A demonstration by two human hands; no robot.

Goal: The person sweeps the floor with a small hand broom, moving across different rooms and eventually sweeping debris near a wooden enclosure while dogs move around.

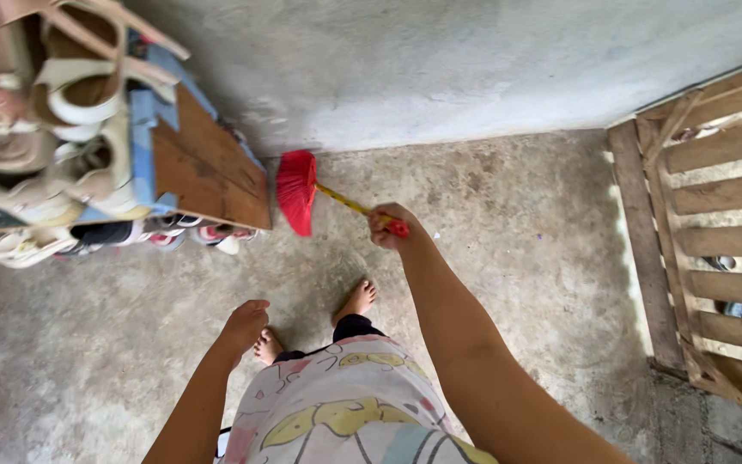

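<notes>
The right hand (386,225) is clenched around the yellow handle of a small red broom (298,191), its grip closed near the red end cap, and the red bristles hang just above the concrete floor (491,223) at the foot of the grey wall (440,60) — right beside the corner of a blue shoe rack (143,137) crowded with sandals and shoes. The left hand (245,324) hangs loosely curled and holds nothing, above the person's bare feet (358,299) — a slatted wooden gate (714,232) stands well off to the right.
</notes>
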